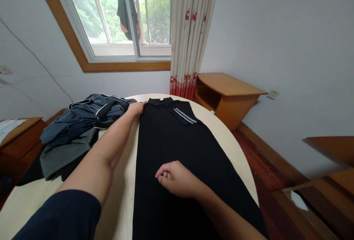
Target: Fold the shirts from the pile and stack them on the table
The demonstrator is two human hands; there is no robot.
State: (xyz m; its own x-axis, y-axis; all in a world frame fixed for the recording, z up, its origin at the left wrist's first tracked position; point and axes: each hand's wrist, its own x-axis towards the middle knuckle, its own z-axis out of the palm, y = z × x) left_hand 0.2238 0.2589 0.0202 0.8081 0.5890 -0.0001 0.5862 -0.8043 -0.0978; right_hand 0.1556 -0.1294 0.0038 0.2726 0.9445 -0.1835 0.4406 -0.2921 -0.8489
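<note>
A black polo shirt (pixel 166 140) lies lengthwise on the pale round table, its collar toward the window. One short sleeve with two light stripes (pixel 184 116) rests across the upper right of its front. The shirt's left edge runs straight. My left hand (pixel 136 109) reaches to the shoulder beside the collar, its fingers closed at the fabric's edge and partly hidden. Over the middle of the shirt is my right hand (pixel 177 179), fingers curled in, with nothing visible in it.
A heap of dark blue and grey clothes (pixel 83 118) sits at the table's left. The table's rim (pixel 243 159) curves along the right. Beyond it stand a wooden desk (pixel 229 85), a curtain (pixel 190 30) and a window (pixel 155 18).
</note>
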